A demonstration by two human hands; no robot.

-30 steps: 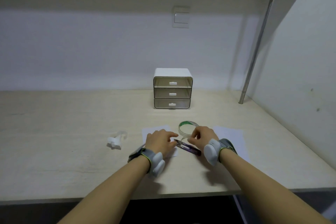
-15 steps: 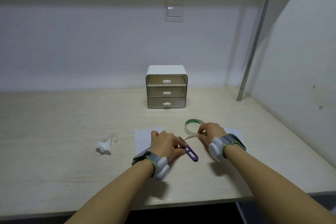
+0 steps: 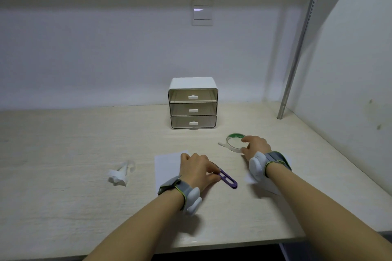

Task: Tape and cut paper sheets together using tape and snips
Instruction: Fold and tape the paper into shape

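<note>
Purple snips (image 3: pixel 228 179) lie on the desk, and my left hand (image 3: pixel 198 170) pinches their blade end. Beneath that hand lies a white paper sheet (image 3: pixel 166 167). A second white sheet (image 3: pixel 265 186) lies mostly hidden under my right wrist and forearm. My right hand (image 3: pixel 255 144) grips a clear tape roll (image 3: pixel 234 142) with a green inner core, standing tilted on the desk. A short loose tail of tape sticks out to the roll's left.
A small white three-drawer organizer (image 3: pixel 193 104) stands at the back centre of the wooden desk (image 3: pixel 63 197). A crumpled white scrap with tape (image 3: pixel 119 174) lies to the left. A metal pole (image 3: pixel 297 48) rises at the back right, next to a side wall.
My right hand has carried the tape roll right and away from the snips. My left hand has stayed on the snips. The camera has tilted down slightly.
</note>
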